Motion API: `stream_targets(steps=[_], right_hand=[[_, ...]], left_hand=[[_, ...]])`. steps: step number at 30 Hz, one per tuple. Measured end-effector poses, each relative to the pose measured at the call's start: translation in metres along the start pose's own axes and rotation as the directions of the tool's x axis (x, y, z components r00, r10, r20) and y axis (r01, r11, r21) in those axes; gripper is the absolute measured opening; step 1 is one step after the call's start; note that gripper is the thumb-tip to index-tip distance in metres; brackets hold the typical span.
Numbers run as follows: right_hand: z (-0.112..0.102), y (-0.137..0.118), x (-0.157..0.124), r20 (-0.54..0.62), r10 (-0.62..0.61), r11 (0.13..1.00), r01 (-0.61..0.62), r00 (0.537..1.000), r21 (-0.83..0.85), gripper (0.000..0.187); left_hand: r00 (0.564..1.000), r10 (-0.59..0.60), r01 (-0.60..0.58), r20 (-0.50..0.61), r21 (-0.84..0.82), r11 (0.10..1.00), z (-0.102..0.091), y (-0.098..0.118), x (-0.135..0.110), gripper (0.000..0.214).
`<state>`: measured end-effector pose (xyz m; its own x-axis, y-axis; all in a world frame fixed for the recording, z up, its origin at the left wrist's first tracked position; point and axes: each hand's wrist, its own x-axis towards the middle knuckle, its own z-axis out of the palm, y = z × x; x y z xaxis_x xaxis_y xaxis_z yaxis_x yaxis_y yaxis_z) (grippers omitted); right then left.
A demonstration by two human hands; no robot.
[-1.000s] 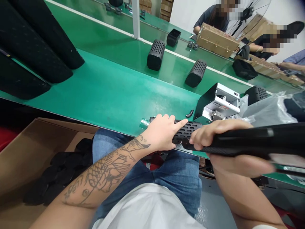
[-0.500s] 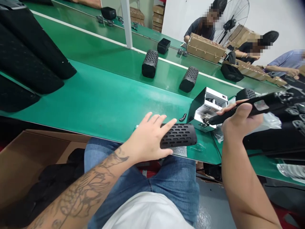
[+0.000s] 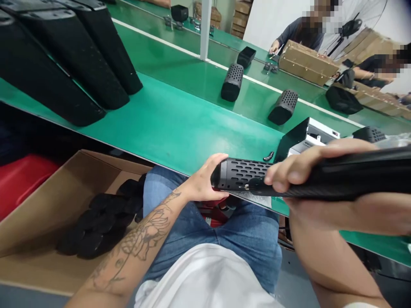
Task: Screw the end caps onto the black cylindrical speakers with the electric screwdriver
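Note:
At the front edge of the bench lies a slotted black housing (image 3: 245, 167). My left hand (image 3: 203, 180) grips its left end, thumb on the near side and fingers over the far side. A black electric screwdriver (image 3: 359, 171) is held nearly level in my right hand (image 3: 303, 164), fingers wrapped round its body. Its tip points left and reaches the near lower edge of the housing; the exact contact is too blurred to tell. Behind the screwdriver stands a black and white screw feeder (image 3: 293, 137), partly hidden. A small curved black piece (image 3: 268, 156) lies beyond the housing.
Tall black panels (image 3: 80, 60) stand on the bench (image 3: 173, 115) at left. Perforated housings (image 3: 232, 81) sit on the green belt behind. Below left, a cardboard box (image 3: 61, 188) holds several black parts (image 3: 105, 214). Co-workers (image 3: 303, 34) sit across the line.
My right hand has brought the screwdriver from the screw feeder left to the housing. My left hand, earlier spread over the housing, now grips its left end. The view has shifted left.

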<state>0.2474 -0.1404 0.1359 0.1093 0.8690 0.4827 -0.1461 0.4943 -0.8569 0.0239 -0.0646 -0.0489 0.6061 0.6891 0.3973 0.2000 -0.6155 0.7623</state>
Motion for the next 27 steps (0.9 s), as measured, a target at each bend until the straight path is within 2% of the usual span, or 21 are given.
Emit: stream_targets(steps=[2, 5, 8, 11, 16, 27], right_hand=[[0.028, 0.012, 0.002, -0.008, 0.026, 1.000, -0.026, 1.000, -0.017, 0.050], [0.043, 0.030, 0.005, 0.008, 0.029, 0.999, -0.030, 1.000, 0.013, 0.050], [0.041, 0.045, 0.006, 0.023, -0.039, 0.997, 0.037, 0.999, 0.072, 0.048], [0.038, 0.053, 0.009, 0.086, -0.071, 0.994, 0.063, 0.994, 0.091, 0.040], [0.034, 0.056, 0.014, 0.229, -0.047, 0.997, 0.030, 0.972, 0.075, 0.030], [0.034, 0.067, 0.011, 0.259, -0.065, 0.993, 0.038, 0.964, 0.108, 0.026]], left_hand=[[0.999, 0.033, -0.034, -0.027, -0.023, 0.999, 0.001, -0.001, 0.001, 0.104], [0.998, 0.052, -0.054, -0.046, -0.055, 0.997, 0.002, -0.004, 0.001, 0.101], [0.998, 0.044, -0.047, -0.047, -0.069, 0.997, 0.003, -0.005, 0.000, 0.101], [0.999, 0.005, -0.008, -0.034, -0.074, 0.997, 0.002, -0.003, 0.001, 0.101], [0.999, -0.004, 0.000, -0.046, -0.096, 0.995, 0.001, 0.000, 0.003, 0.099], [0.998, -0.031, 0.025, -0.054, -0.095, 0.995, 0.000, 0.007, 0.004, 0.097]])
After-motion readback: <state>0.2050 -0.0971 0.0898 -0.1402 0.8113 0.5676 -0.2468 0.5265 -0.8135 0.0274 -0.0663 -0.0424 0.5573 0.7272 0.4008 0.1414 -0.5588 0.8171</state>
